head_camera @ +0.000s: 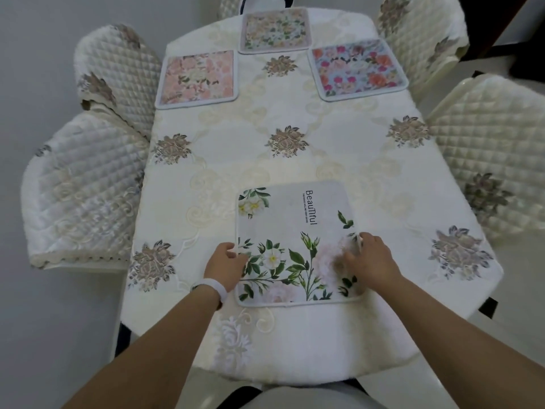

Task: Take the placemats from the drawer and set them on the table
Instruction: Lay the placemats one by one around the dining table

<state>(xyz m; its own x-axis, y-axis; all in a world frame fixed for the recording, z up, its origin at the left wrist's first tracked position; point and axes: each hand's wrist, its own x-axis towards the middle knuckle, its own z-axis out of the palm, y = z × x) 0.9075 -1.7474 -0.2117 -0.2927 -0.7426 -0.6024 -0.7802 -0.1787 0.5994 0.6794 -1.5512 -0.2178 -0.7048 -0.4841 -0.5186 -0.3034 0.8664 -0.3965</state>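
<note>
Four placemats lie on the bench (295,113); the nearest placemat (295,231) lies flat at the near edge, left hand (225,262) pinching its left side, right hand (370,258) pressing fingers on its right side

Soft matt cloth on the nearest placemat (298,231), edge piped; the tablecloth (236,160) shows an embroidered, slightly sheeny weave; quilted satin-like chair covers (85,184) gleam; smooth white wristband (213,287), possibly rubbery
</note>
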